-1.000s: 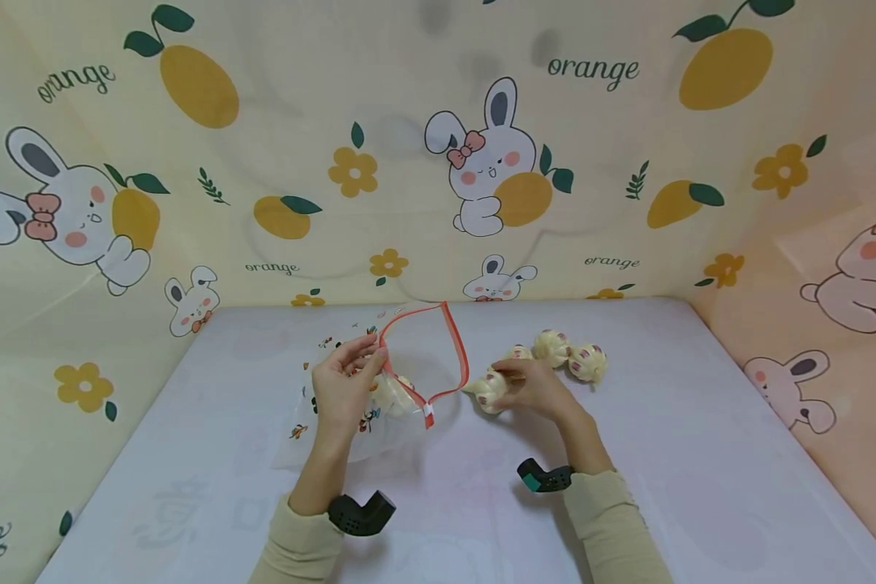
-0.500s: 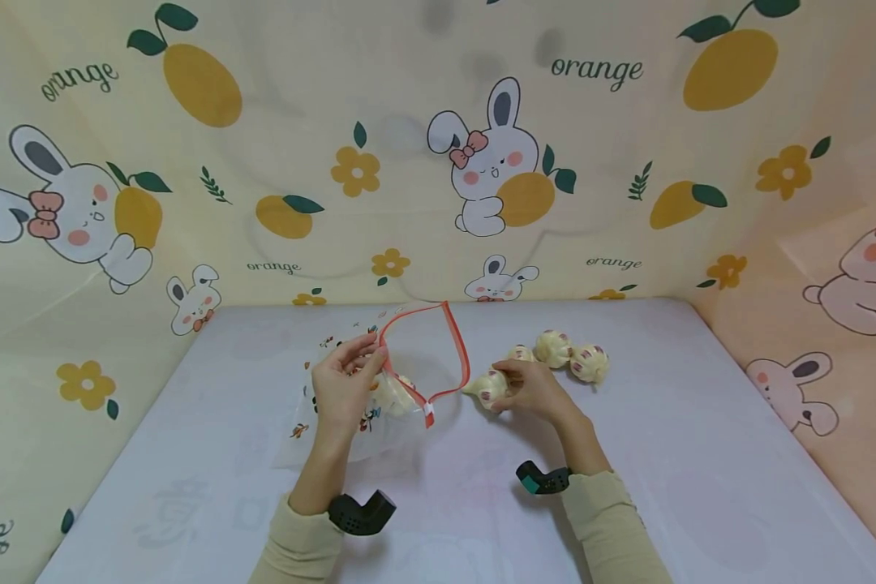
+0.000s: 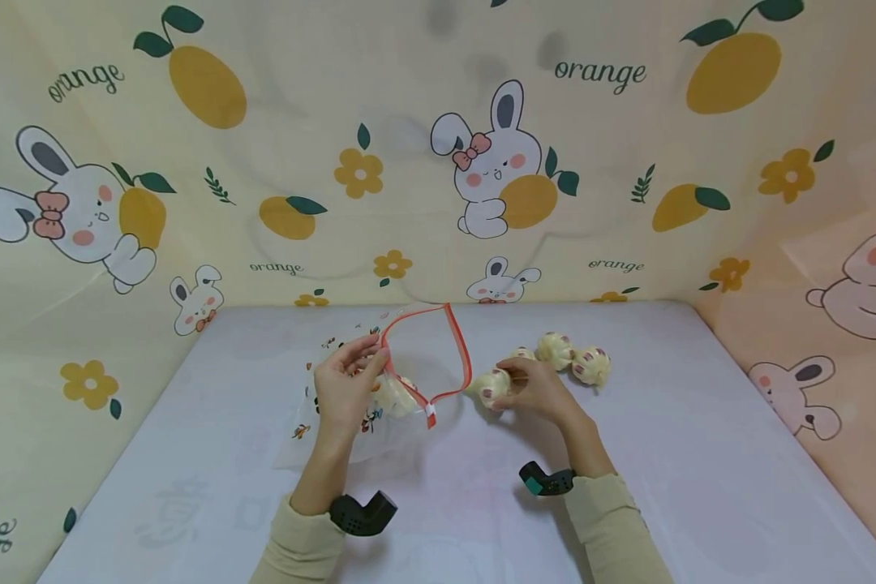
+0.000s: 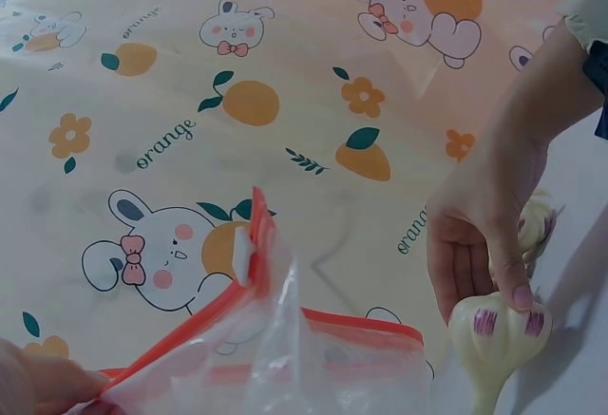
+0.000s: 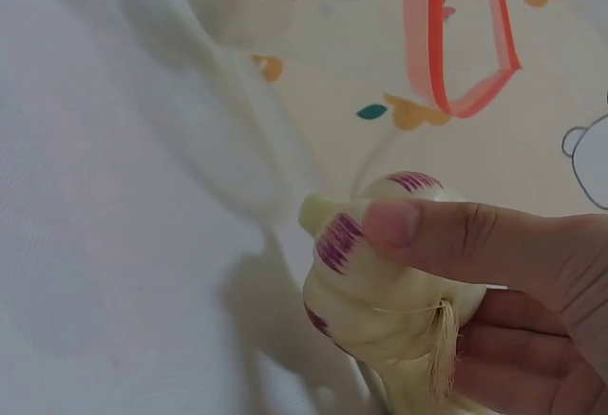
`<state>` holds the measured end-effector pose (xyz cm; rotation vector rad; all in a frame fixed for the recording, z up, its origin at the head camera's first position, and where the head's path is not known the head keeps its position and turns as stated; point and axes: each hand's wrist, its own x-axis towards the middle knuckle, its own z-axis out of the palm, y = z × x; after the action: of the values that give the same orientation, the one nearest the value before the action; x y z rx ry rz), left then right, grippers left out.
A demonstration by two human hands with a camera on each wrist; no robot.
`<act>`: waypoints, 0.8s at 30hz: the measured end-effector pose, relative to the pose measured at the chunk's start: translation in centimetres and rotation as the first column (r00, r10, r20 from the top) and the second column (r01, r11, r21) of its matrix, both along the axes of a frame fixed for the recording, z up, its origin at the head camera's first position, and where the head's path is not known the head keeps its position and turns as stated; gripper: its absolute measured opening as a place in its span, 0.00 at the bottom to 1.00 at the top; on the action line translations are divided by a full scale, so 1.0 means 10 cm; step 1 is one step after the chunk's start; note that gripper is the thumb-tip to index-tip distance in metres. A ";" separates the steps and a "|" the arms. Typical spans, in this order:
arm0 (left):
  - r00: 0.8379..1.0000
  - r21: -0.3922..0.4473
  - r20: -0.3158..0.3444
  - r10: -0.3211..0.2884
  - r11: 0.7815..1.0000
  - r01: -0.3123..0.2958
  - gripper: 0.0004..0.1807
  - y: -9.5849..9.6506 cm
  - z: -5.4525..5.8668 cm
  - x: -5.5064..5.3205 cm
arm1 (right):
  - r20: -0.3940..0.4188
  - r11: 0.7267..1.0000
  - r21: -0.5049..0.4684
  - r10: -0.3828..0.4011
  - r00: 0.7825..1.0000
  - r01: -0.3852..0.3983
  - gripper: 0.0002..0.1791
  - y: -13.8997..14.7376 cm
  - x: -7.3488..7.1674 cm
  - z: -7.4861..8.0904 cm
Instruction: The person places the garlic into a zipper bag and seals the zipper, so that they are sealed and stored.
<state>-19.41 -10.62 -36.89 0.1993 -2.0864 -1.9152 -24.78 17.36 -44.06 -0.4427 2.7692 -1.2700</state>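
My left hand (image 3: 345, 391) pinches the red zip edge of a clear printed plastic bag (image 3: 307, 444). The bag's mouth gapes to the right, framed by its red strip (image 3: 460, 345), with a white slider at the lower corner. A pale garlic bulb (image 3: 397, 397) shows inside, partly covered by the film and my hand. Just right of the mouth, my right hand (image 3: 543, 395) grips another garlic bulb (image 3: 491, 388) between thumb and fingers. In the right wrist view, this held garlic (image 5: 380, 287) shows purple streaks and a tuft of dry roots under the thumb.
Behind the right hand lie more garlic bulbs (image 3: 555, 350), one (image 3: 523, 354) partly hidden by the hand. The white table (image 3: 438, 519) ends at a cloth backdrop (image 3: 409, 81) printed with rabbits and oranges. Each wrist carries a small black camera (image 3: 362, 513).
Both hands keep their holds on the bag and the garlic almost unmoved. Only the head view has shifted slightly.
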 end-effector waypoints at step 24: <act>0.999 0.035 -0.036 -0.005 0.999 0.006 0.15 0.01 -0.01 -0.01 | -0.057 0.995 -0.087 -0.051 0.997 0.046 0.32 0.04 0.03 0.11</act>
<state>-19.46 -10.48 -37.04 0.1659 -2.0341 -1.9454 -24.52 17.77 -43.00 -0.4273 2.7986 -1.4132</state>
